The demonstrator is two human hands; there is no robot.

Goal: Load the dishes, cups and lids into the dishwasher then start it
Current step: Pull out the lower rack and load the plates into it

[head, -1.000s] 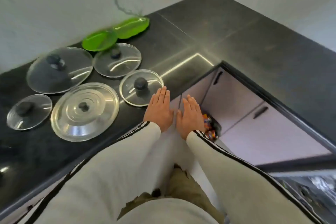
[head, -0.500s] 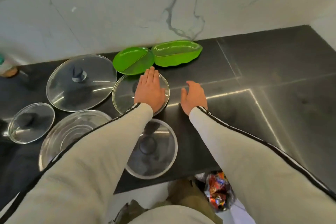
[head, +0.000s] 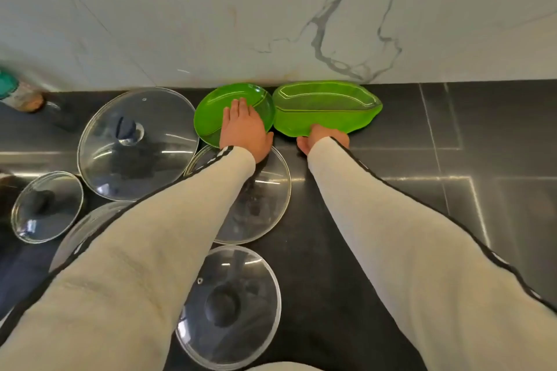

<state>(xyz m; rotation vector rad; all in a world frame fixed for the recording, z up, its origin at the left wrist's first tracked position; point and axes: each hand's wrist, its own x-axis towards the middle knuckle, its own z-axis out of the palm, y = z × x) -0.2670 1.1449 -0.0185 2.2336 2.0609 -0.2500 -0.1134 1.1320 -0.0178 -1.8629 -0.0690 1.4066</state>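
Dishes, both green, stand touching at the back edge of the counter [head: 497,129]. The left hand [head: 242,129] lies flat, fingers straight, on the round plate [head: 217,108]. The right hand [head: 324,137] is at the near rim of the leaf-shaped dish [head: 325,108]. Its fingers are hidden under the rim, so I cannot tell the grip. 1 large glass lid [head: 137,144] lies just left of the plate.

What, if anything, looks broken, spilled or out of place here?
Nothing stands out. The glass lids lie flat on the counter with no cracks or spills showing, and the two green dishes sit by the wall. A bottle at the left edge is too blurred to judge.
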